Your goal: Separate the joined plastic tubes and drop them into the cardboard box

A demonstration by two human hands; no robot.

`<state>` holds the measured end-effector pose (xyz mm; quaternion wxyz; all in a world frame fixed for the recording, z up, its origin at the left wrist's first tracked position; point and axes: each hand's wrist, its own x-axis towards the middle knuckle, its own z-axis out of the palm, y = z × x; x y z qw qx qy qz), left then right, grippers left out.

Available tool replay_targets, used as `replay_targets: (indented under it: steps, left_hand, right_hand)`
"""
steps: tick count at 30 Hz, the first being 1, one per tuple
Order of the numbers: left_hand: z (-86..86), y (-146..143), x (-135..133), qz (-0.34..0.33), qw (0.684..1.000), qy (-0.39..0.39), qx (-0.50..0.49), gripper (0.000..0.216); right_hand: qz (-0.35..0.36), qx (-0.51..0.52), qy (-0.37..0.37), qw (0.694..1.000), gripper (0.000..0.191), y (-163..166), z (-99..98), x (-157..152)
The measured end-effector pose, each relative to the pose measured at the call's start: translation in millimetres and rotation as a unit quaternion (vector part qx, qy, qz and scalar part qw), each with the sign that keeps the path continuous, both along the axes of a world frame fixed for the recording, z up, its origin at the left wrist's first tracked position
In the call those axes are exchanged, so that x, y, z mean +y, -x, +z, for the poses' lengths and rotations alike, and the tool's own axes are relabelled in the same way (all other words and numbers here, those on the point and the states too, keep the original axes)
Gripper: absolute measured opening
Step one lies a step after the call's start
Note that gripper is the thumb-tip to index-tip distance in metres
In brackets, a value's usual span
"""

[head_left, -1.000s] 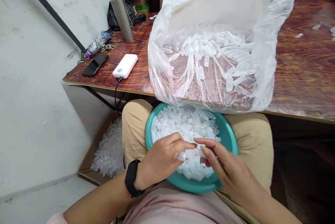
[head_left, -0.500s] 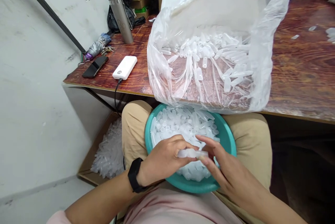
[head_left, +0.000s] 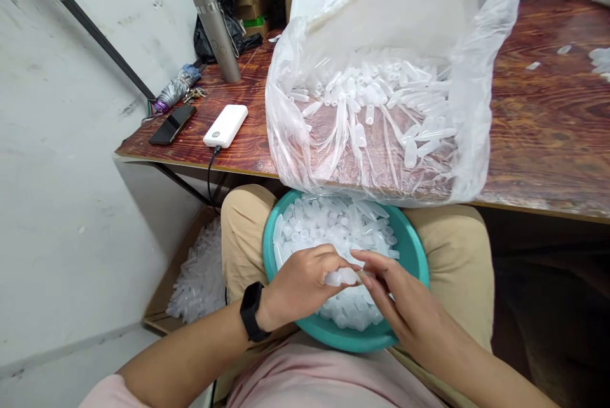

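Note:
My left hand [head_left: 305, 284] is closed over the turquoise basin [head_left: 413, 249], its thumb and fingers pinching a few translucent white false nail tips [head_left: 339, 278]. Curled in from the other side, my right hand [head_left: 405, 290] meets the left fingertips with thumb and index finger. Whatever lies between those right fingers is too small or hidden to make out. Beneath both hands, a heap of similar nail tips [head_left: 333, 220] fills much of the basin, which rests on my lap.
A clear plastic bag [head_left: 471, 141] of nail tips lies open on the wooden table [head_left: 548, 141]. Left of it are a white power bank [head_left: 226, 126] with a cable, a phone [head_left: 172, 124], a flask [head_left: 216, 33] and an umbrella [head_left: 178, 87]. A cardboard box [head_left: 159, 297] holds more pieces below.
My right thumb and index finger have moved slightly left, up to the left fingertips. The piece that stuck out between the hands is now mostly covered.

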<state>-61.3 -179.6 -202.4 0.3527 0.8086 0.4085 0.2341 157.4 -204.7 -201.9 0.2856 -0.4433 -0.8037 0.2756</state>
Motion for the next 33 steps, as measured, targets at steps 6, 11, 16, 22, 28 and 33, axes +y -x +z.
replay_targets:
  steps: [6,11,16,22,28,33]
  left_hand:
    - [-3.3,1,51,-0.026,0.98,-0.07,0.185,0.018]
    - [-5.1,-16,99,-0.01,0.957,-0.09,0.277,0.028]
    - [-4.2,-29,113,-0.019,0.943,-0.091,0.319,0.027]
    - [8.3,-7,93,-0.017,0.957,-0.09,0.275,0.016]
    - [14.5,7,51,0.101,0.991,0.092,0.004,0.028]
    - [14.0,1,23,0.119,0.849,0.39,-0.336,0.047]
  right_hand:
    - [-0.023,-0.076,0.084,0.993,0.037,-5,-14.6,24]
    - [0.04,-0.203,-0.033,0.978,0.035,5,-49.4,32]
    - [0.084,-0.199,-0.04,0.976,0.047,19,-62.8,28]
    - [0.068,-0.161,-0.04,0.984,0.032,7,-54.8,29]
    - [0.01,-0.076,-0.023,0.997,0.029,-6,-39.6,30]
    - [-0.07,0.08,0.04,0.993,0.022,-4,-27.5,26]
